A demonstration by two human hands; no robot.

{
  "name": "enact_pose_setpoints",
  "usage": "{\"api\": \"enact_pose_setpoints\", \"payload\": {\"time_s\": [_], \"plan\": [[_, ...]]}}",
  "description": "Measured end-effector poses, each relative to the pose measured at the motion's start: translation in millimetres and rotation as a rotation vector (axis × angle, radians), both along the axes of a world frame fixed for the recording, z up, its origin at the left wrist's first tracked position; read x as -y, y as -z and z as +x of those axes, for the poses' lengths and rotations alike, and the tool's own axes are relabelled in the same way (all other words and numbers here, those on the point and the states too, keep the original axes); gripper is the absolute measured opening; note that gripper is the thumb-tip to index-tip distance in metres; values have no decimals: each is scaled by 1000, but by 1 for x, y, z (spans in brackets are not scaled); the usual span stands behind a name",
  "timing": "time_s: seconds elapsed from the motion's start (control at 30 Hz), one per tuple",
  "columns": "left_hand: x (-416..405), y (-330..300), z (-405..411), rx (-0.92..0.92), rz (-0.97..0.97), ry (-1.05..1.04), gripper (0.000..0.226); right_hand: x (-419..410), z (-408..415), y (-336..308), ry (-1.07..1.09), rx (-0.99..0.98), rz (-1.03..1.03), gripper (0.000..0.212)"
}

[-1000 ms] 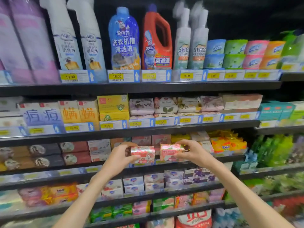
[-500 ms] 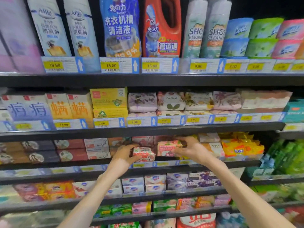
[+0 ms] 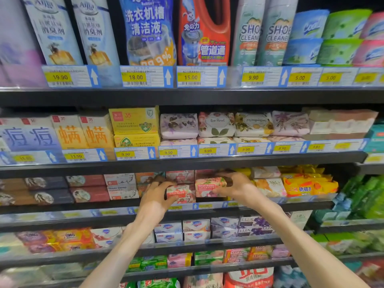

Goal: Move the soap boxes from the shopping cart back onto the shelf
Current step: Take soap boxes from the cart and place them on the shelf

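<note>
Two pink Goat Soap boxes are inside the third shelf (image 3: 116, 213) from the top. My left hand (image 3: 156, 197) grips the left pink soap box (image 3: 182, 193) low on the shelf board. My right hand (image 3: 239, 187) holds the right pink soap box (image 3: 207, 186), slightly higher and tilted, on top of other boxes. More pink boxes (image 3: 179, 176) stand behind them. The shopping cart is out of view.
White Goat Soap boxes (image 3: 122, 186) sit just left of my hands, a cream Melay box (image 3: 270, 187) and yellow packets (image 3: 307, 183) to the right. The shelf above (image 3: 187, 161) overhangs with floral soaps. Lower shelves carry more soap boxes.
Both hands have pushed the two pink boxes forward from in front of the shelf edge into the shelf; the camera has moved closer to the shelving.
</note>
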State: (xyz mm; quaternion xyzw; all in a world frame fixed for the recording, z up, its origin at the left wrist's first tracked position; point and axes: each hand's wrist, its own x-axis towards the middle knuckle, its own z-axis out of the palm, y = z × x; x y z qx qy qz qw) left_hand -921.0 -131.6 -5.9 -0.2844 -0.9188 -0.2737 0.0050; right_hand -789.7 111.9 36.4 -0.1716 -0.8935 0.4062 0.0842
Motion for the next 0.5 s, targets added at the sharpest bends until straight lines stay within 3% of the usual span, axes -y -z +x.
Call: {"api": "enact_pose_setpoints", "payload": {"time_s": [0.17,0.3,0.5], "plan": [[1,2,-1,-34,2,-12,41,4,0,6,-14,38,100,64],[0,5,-1,-61,-15,-35,42,9,-1,15,14,68,396,58],[-1,6,0,-86,3,-30,42,12,-2,27,25,79,657,56]]}}
